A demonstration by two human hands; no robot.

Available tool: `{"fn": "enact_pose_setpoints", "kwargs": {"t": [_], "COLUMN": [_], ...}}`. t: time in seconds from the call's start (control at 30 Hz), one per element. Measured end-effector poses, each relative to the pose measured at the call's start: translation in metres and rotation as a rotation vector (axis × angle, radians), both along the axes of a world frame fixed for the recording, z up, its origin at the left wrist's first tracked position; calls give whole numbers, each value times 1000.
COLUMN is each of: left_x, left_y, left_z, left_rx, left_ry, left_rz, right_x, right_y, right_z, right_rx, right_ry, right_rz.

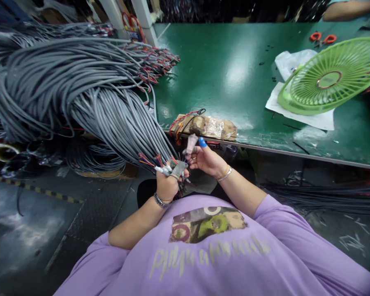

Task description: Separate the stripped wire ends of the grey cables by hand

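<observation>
A big bundle of grey cables (80, 90) lies to my left and fans down toward my hands, its ends showing red and coloured wire tips (158, 161). My left hand (168, 183), with taped fingers and a wristwatch, is closed around several of those cable ends. My right hand (206, 158) is right beside it, fingers pinched at the wire tips, with a blue cover on one finger and tape on another; a bracelet sits on that wrist.
A green workbench (228, 70) runs ahead, with a taped cardboard block with wires (208, 125) at its near edge. A green fan grille (329, 78) rests on white sheets at the right. Orange scissors (323, 38) lie near another person's arm (348, 9).
</observation>
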State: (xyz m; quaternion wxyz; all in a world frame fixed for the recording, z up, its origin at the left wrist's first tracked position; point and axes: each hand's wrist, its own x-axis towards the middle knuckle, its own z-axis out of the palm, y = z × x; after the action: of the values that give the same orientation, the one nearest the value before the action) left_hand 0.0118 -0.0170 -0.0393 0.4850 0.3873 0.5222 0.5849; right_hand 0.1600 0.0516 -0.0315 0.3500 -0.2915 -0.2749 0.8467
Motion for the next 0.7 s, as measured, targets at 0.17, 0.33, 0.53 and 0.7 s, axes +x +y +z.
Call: {"fn": "enact_pose_setpoints", "kwargs": {"t": [0.17, 0.33, 0.53, 0.7], "left_x": [-10, -14, -20, -20], "left_y": [-6, -5, 1, 2], "left_z": [-4, 6, 7, 4], "left_rx": [32, 64, -36, -63], "left_ry": [117, 338, 378, 108], "left_rz": [-53, -225, -357, -271], "right_x": [11, 4, 2, 11], "right_y": [-5, -14, -24, -24], "right_z": [-1, 5, 4, -6], "right_rx": [194, 397, 511, 420], "right_ry": [-147, -223, -270, -220], "right_rz": [109, 22, -45, -61]}}
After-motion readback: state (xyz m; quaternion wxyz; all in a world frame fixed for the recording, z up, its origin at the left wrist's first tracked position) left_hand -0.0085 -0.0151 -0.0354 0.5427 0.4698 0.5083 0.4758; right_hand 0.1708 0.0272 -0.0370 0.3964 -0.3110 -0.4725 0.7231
